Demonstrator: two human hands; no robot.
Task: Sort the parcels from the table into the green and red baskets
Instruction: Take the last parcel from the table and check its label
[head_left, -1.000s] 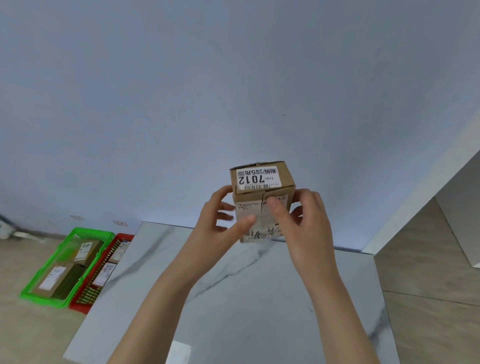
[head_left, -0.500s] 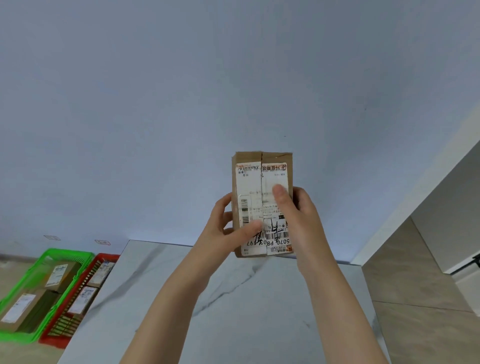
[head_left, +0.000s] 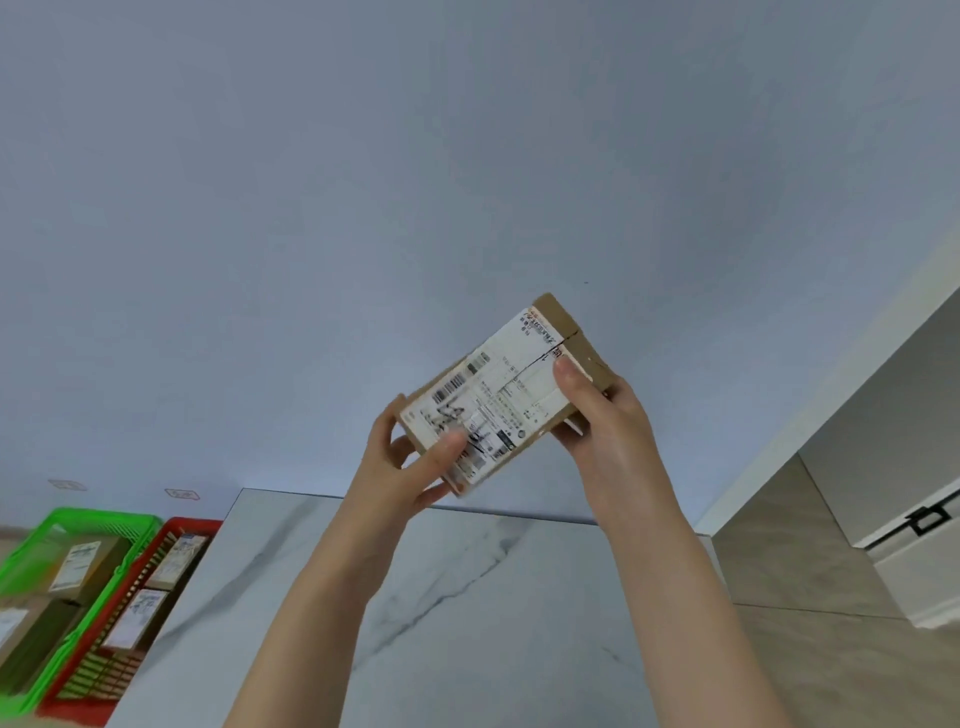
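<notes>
A brown cardboard parcel (head_left: 506, 387) with a white shipping label facing me is held in the air above the far edge of the marble table (head_left: 467, 597). My left hand (head_left: 410, 467) grips its lower left end, thumb across the label. My right hand (head_left: 605, 421) grips the upper right end, thumb on the label. The parcel is tilted, its right end higher. On the floor at the lower left stand the green basket (head_left: 104, 519) and, beside it, the red basket (head_left: 197, 525), both holding several parcels.
A plain pale wall fills the upper view. A white cabinet (head_left: 893, 467) with a black handle stands at the right on a beige tiled floor (head_left: 810, 571). The baskets sit against the table's left side.
The parcel has been turned from upright, showing its top label, to its large label face, and is now tilted with the right end raised. Both hands kept their hold.
</notes>
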